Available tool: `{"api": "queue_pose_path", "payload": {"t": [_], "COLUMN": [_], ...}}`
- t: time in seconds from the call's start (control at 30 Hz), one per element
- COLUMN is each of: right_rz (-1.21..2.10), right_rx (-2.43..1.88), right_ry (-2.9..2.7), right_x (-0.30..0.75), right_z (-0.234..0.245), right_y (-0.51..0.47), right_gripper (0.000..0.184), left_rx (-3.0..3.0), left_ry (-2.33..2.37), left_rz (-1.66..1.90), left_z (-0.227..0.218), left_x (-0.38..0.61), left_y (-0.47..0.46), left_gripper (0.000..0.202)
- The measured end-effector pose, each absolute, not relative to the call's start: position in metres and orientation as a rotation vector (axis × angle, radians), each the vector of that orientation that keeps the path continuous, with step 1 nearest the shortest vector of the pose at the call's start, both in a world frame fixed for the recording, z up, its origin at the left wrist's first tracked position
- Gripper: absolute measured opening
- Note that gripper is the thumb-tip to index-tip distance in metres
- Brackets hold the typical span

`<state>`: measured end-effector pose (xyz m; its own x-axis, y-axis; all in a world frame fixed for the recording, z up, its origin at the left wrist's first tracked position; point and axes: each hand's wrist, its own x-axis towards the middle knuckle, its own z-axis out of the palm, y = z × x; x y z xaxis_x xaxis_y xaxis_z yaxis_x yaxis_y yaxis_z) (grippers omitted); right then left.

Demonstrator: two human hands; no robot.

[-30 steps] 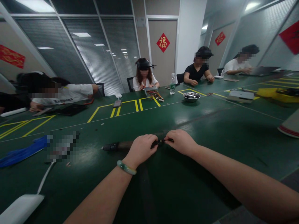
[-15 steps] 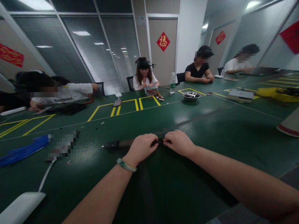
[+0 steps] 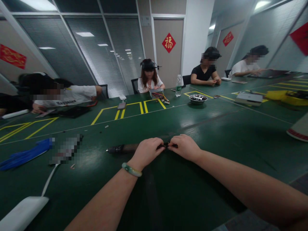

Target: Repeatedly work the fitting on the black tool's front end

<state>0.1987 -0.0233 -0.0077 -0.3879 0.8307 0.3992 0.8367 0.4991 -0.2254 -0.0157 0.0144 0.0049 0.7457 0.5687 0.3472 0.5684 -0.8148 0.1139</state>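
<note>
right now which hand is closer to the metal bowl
Right. The right hand is on the near side of the metal bowl, slightly left of it; the left hand is also on the near side, but farther left.

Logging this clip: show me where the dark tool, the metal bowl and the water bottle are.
Dark tool (image 3: 127,148): head view, on its barrel.
Metal bowl (image 3: 198,102): head view, on its outer front wall.
Water bottle (image 3: 178,86): head view, on its label.

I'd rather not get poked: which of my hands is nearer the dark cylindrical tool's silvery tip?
Your left hand, which sits between that tip and your right hand.
</note>
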Motion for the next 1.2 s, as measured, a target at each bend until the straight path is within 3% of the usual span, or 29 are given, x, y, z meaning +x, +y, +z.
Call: {"api": "queue_pose_path", "payload": {"t": [1.2], "right_rz": [-0.095], "right_rx": [-1.258], "right_ry": [-2.393], "right_x": [0.196], "right_z": [-0.004], "right_y": [-0.012], "right_gripper": [0.004], "left_rx": [2.936], "left_ry": [0.926], "left_rz": [0.591], "left_z": [0.003], "left_x": [-0.013], "left_y": [0.014], "left_gripper": [0.012]}}
